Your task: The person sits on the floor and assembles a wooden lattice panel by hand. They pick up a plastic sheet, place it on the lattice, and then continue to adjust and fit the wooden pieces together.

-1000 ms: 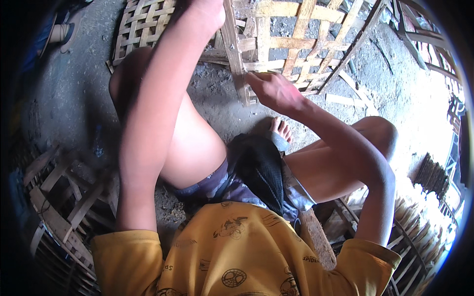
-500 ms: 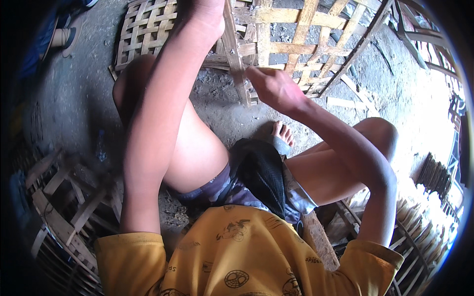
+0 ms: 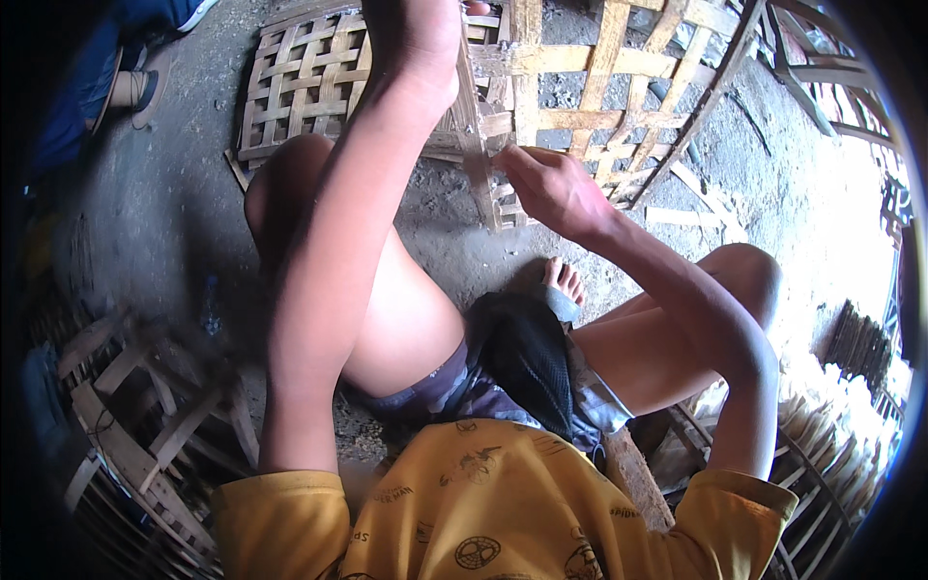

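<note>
A woven bamboo panel (image 3: 556, 63) of pale, flat strips stands upright in front of me, with a wooden bar (image 3: 476, 159) along its left edge. My right hand (image 3: 559, 191) is closed against the panel just beside this bar, fingers pressed together; what they pinch is hidden. At the top edge of the picture, my left hand (image 3: 418, 29) reaches up to the upper part of the bar. One fingertip shows beyond it, while most of its fingers are out of sight. Another woven bamboo piece (image 3: 304, 87) lies behind my left forearm.
Bamboo frames (image 3: 145, 416) stand at my lower left. Loose bamboo strips (image 3: 681, 217) lie on the grey floor to the right. A stack of dark slats (image 3: 855, 333) is at the far right. Another person's sandalled foot (image 3: 150, 92) shows at upper left.
The whole view has shifted slightly, so the panel and both arms sit lower and further right in the picture. Both hands keep about the same places against the panel.
</note>
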`<action>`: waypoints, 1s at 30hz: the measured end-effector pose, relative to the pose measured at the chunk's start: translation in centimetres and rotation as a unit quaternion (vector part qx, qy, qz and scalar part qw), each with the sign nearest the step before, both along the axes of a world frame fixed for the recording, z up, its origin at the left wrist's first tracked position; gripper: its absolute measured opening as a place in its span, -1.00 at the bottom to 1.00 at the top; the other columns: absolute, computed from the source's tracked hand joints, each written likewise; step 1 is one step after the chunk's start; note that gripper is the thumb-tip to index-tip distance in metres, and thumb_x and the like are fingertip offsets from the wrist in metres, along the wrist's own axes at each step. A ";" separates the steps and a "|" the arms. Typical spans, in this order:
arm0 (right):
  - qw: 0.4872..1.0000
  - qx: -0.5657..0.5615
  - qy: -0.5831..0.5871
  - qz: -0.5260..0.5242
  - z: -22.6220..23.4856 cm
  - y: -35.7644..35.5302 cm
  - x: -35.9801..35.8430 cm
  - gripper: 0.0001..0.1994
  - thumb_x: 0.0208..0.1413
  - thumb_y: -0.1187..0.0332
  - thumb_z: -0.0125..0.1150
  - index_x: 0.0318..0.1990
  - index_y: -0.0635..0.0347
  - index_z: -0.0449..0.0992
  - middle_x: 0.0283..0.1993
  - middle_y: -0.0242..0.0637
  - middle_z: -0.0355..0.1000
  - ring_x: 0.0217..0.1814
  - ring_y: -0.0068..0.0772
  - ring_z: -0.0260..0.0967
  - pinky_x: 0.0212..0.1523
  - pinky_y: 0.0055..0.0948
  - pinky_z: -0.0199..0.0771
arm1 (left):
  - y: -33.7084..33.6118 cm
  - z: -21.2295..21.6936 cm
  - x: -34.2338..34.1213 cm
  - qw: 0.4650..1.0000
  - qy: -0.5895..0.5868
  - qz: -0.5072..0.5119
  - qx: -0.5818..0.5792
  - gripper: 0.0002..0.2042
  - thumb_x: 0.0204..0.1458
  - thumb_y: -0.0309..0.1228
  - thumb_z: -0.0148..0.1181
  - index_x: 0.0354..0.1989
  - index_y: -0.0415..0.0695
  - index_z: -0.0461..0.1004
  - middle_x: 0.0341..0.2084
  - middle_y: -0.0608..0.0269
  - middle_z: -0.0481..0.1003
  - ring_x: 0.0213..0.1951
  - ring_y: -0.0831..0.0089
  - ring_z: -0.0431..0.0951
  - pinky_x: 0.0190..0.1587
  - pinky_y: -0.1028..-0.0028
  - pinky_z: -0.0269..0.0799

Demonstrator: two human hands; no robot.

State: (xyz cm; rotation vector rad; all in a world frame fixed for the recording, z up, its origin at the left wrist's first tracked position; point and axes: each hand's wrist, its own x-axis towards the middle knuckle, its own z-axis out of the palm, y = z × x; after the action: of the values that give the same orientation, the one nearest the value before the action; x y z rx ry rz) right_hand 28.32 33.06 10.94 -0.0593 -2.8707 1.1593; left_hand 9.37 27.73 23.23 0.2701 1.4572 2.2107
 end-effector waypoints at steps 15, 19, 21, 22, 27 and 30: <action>1.000 0.009 0.026 0.015 -0.6 -0.5 -0.5 -0.73 0.10 0.62 0.01 -0.05 0.14 0.36 -0.45 0.03 0.48 -0.46 0.18 0.49 -0.50 -0.01 0.47 | -0.7 -1.7 -1.3 0.998 0.016 -0.046 0.025 -0.22 0.28 0.30 -0.09 0.38 -0.16 0.27 0.09 0.10 0.43 0.10 0.32 0.46 0.16 0.31 0.44; 1.000 0.015 0.024 -0.007 -2.8 -1.1 0.4 -0.75 0.11 0.60 0.03 -0.06 0.17 0.29 -0.54 -0.02 0.44 -0.54 0.18 0.45 -0.57 0.02 0.43 | -0.8 -1.6 -1.2 0.998 0.001 -0.063 0.026 -0.19 0.28 0.30 -0.12 0.44 -0.17 0.21 0.25 0.02 0.38 0.21 0.24 0.42 0.26 0.27 0.40; 0.998 -0.007 0.056 -0.017 -4.1 -1.7 1.0 -0.75 0.12 0.60 0.05 -0.06 0.18 0.26 -0.58 -0.04 0.41 -0.56 0.17 0.45 -0.59 0.03 0.41 | -1.2 -1.2 -0.5 0.997 0.027 -0.062 0.025 -0.18 0.28 0.30 -0.12 0.44 -0.17 0.20 0.27 0.02 0.37 0.22 0.22 0.41 0.27 0.26 0.39; 0.999 -0.006 0.045 -0.014 -4.6 -1.9 1.4 -0.76 0.12 0.59 0.05 -0.07 0.19 0.27 -0.59 -0.04 0.41 -0.57 0.16 0.45 -0.59 0.03 0.42 | -1.6 -0.4 0.8 0.997 0.051 -0.051 0.018 -0.18 0.28 0.31 -0.12 0.44 -0.17 0.20 0.27 0.02 0.37 0.23 0.22 0.41 0.27 0.26 0.39; 0.997 -0.015 0.071 0.009 -6.3 -1.1 2.1 -0.86 0.14 0.56 0.07 -0.15 0.22 0.32 -0.63 -0.03 0.40 -0.60 0.17 0.45 -0.57 0.03 0.44 | -0.9 2.0 2.3 1.000 0.020 -0.009 -0.005 -0.24 0.27 0.27 -0.03 0.36 -0.18 0.31 0.16 0.09 0.45 0.13 0.32 0.46 0.19 0.34 0.43; 0.999 0.003 -0.045 -0.019 -4.3 -1.6 1.4 -0.90 0.16 0.54 0.07 -0.18 0.23 0.35 -0.62 0.00 0.43 -0.60 0.18 0.46 -0.55 0.05 0.46 | -0.5 -1.1 -1.4 0.999 -0.031 -0.020 0.000 -0.32 0.26 0.20 0.07 0.27 -0.18 0.41 0.02 0.21 0.50 -0.01 0.42 0.50 0.08 0.41 0.46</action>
State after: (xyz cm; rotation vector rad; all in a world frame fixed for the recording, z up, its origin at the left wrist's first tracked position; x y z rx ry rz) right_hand 29.69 31.50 6.65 -0.1683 -2.9356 1.1711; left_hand 7.94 27.25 22.15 0.2272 1.4070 2.1682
